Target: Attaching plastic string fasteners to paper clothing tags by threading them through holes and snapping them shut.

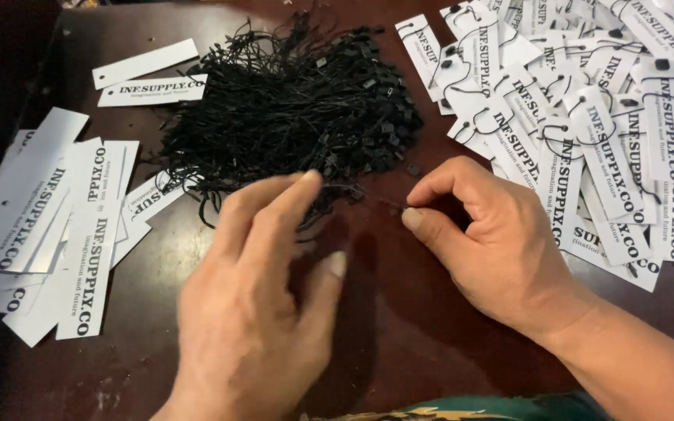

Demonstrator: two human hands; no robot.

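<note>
A big tangle of black string loops [298,109] with small plastic clasps lies on the dark brown table [399,327]. My left hand [259,304] rests at the near edge of the tangle, fingertips touching strands, slightly blurred. My right hand [485,234] pinches the end of one thin black string [368,195] between thumb and forefinger, drawn out from the pile. White paper tags with black print lie fanned at the left [64,226]. At the right, a heap of tags with strings attached [587,117] spreads behind my right hand.
Two single white tags [150,78] lie at the back left beside the string pile. A loose black clasp [413,169] sits on the table near my right hand. A strip of green patterned cloth [477,409] shows at the bottom edge.
</note>
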